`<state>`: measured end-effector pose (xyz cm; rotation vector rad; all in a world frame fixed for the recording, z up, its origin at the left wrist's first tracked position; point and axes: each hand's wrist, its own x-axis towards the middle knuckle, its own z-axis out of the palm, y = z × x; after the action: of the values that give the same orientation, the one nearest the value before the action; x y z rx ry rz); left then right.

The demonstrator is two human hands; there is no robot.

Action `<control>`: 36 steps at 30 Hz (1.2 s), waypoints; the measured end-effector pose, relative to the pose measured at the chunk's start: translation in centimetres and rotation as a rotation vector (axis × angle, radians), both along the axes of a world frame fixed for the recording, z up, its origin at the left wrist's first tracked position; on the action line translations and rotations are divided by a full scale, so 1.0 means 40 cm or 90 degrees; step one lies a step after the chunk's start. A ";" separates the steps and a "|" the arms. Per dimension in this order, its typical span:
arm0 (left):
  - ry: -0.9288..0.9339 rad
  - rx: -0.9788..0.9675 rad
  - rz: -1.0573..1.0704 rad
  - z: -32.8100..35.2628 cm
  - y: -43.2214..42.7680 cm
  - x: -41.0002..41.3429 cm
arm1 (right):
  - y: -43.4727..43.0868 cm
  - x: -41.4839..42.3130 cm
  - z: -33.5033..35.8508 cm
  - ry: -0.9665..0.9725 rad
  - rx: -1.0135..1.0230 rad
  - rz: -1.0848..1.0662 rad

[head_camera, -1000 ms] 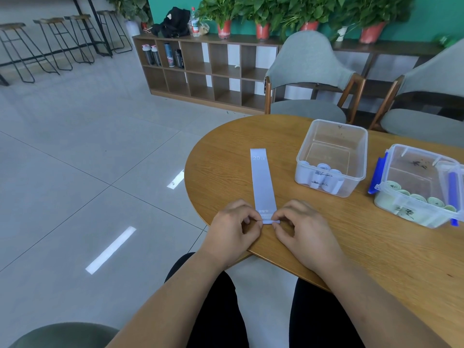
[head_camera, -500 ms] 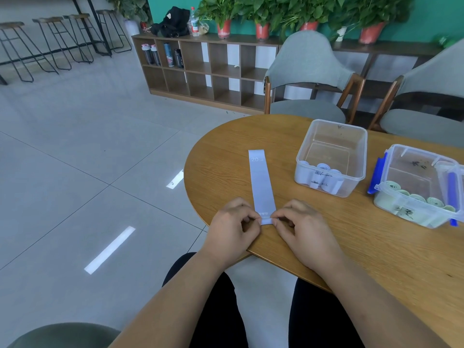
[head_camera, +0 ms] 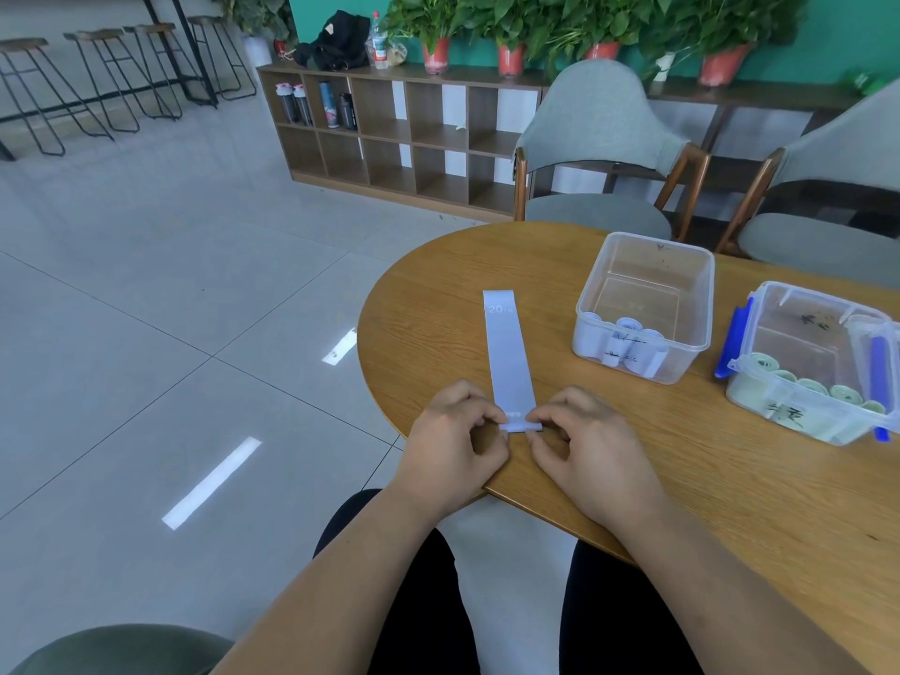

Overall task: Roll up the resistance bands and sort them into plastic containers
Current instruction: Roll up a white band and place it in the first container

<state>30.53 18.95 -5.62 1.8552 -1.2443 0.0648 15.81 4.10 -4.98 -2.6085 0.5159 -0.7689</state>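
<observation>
At centre frame the pale resistance band (head_camera: 506, 353) lies flat on the table (head_camera: 730, 479), so it rolls straight. Left hand (head_camera: 453, 445) and right hand (head_camera: 584, 445) each pinch its near, just-started roll, keeping both edges even. The matching container (head_camera: 643, 304) waits at right.

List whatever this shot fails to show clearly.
Head view only:
- Rolled end of the lavender resistance band: mostly covered by left hand and right hand grips; turns uncountable.
- The container of green rolls: cut off by right edge; roll count unknown.
- The handwritten label on the container of lavender rolls: too small to read.
</observation>
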 end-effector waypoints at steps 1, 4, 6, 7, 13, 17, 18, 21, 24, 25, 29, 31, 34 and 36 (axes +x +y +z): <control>-0.001 0.002 0.000 -0.001 0.000 0.001 | 0.000 0.000 0.000 0.000 0.002 -0.001; 0.000 -0.003 -0.003 0.000 0.001 0.003 | -0.003 0.000 0.000 0.007 0.005 0.000; 0.002 -0.007 -0.006 0.002 0.002 0.002 | -0.002 0.000 0.002 0.009 0.005 0.002; 0.004 -0.006 -0.008 0.004 0.003 0.002 | -0.001 -0.001 0.004 0.008 0.007 0.001; 0.034 0.004 -0.022 0.012 0.005 0.001 | -0.002 -0.002 0.002 -0.005 0.018 0.002; 0.049 -0.003 -0.012 0.017 0.001 -0.001 | -0.004 -0.001 -0.003 -0.004 0.010 0.001; 0.050 -0.003 -0.010 0.018 0.000 -0.001 | -0.004 -0.002 -0.001 -0.004 0.013 0.000; 0.038 0.005 0.000 0.021 0.001 -0.001 | -0.001 -0.005 0.008 -0.006 0.030 0.004; 0.023 0.008 0.005 0.021 0.001 -0.003 | 0.004 -0.004 0.014 -0.004 0.018 0.000; 0.019 0.007 0.004 0.020 0.001 -0.004 | 0.004 -0.003 0.013 -0.004 0.013 -0.004; 0.010 0.015 -0.007 0.017 0.003 -0.001 | 0.001 -0.002 0.004 0.001 -0.001 -0.014; 0.009 0.021 -0.009 0.015 0.003 0.002 | -0.001 -0.002 0.000 0.005 -0.001 -0.011; 0.020 0.018 -0.001 0.014 -0.001 0.003 | -0.004 -0.001 -0.003 0.013 0.002 -0.010; 0.032 0.014 0.004 0.014 -0.002 0.003 | -0.005 -0.001 -0.002 0.019 -0.001 -0.009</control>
<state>30.64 18.85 -5.04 1.8683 -1.2094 0.0087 15.78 3.90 -5.08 -2.6237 0.5425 -0.7368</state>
